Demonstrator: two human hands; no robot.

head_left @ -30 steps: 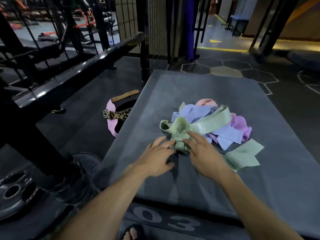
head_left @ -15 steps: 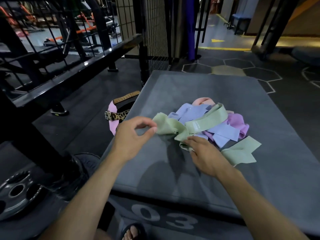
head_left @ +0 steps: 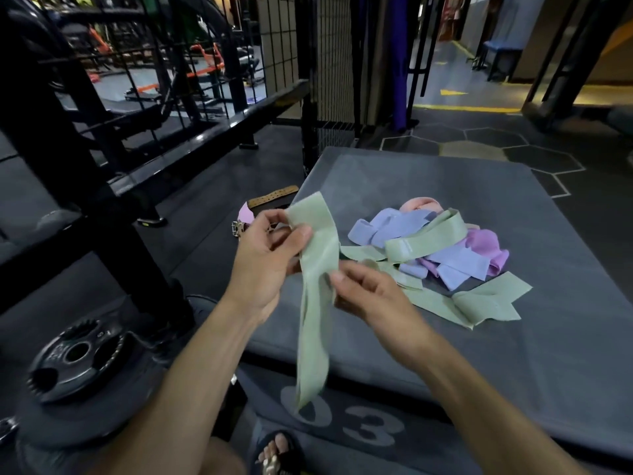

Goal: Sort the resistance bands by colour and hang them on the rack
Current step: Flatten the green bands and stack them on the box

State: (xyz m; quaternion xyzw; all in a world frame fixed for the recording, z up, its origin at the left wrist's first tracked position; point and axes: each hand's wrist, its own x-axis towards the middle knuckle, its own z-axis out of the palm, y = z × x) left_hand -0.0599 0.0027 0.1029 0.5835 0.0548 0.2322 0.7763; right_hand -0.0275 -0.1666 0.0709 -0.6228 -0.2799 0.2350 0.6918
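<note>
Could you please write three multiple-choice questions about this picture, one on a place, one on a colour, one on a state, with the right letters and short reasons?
1. Where does the pile of flat fabric resistance bands lie?
A. on the grey padded box
B. on the floor
C. on the black rack

2. What colour is the long band held up by the hands?
A. purple
B. pale green
C. pink

3. How does the left hand hold this band?
A. flat palm pressing it down
B. not touching it
C. fingers and thumb pinching its upper part

Answers: 1 A, the pile rests on the grey padded box. 2 B, the cloth is pale green. 3 C, the thumb and fingers close on the fabric; the right hand grips it lower.
</note>
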